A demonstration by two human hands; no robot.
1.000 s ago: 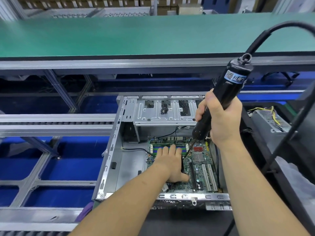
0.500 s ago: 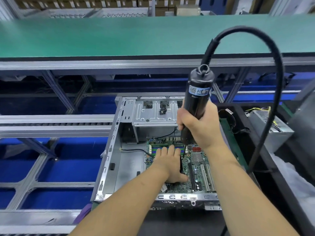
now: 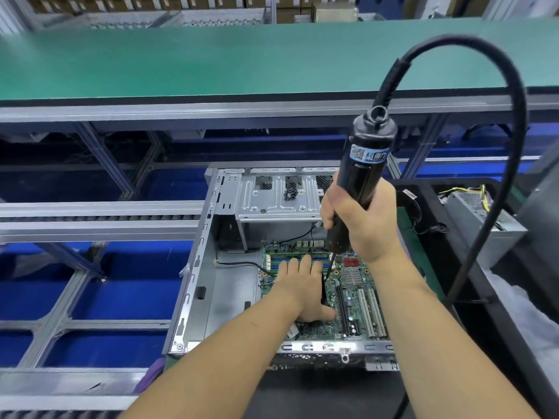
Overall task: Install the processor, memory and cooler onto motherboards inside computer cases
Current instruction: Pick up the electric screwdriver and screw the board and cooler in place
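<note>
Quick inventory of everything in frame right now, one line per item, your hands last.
computer case: one, silver, open, centre
motherboard: one, green, inside case
memory modules: row, green and blue, board's far edge
electric screwdriver: one, black, upright over board
screwdriver cable: one, black, looping right
power supply: one, grey, right of case
conveyor belt: one, green, beyond case
left hand: flat, resting on something on the motherboard
right hand: grip around screwdriver

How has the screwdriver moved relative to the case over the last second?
Yes. The screwdriver, gripped by the right hand, swung left from the right edge of the case to above the motherboard, more upright, bit beside the left hand.
</note>
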